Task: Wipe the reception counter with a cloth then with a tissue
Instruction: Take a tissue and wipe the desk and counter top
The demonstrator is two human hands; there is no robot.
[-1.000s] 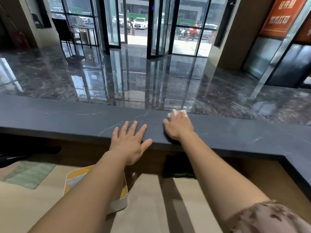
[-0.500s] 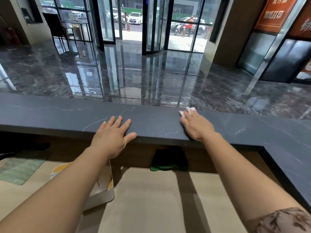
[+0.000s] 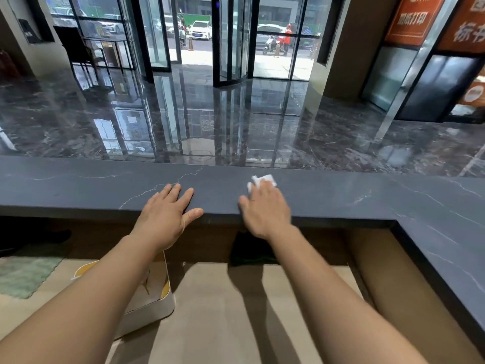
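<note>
The dark stone bench spans the view and turns a corner at the right. The left grip lies flat on its near edge, fingers straight, holding nothing. The right grip, near it, presses flat-fingered on a white tissue, which peeks out beyond the fingertips toward the far edge. The tissue pass seems in hand. The next stroke calls for steady downward pressure, so the thin sheet slides without bunching or slipping free.

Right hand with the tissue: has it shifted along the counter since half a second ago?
Yes. The right hand, pressing the tissue, slid left along the counter, away from its inner corner and toward the white vein.
</note>
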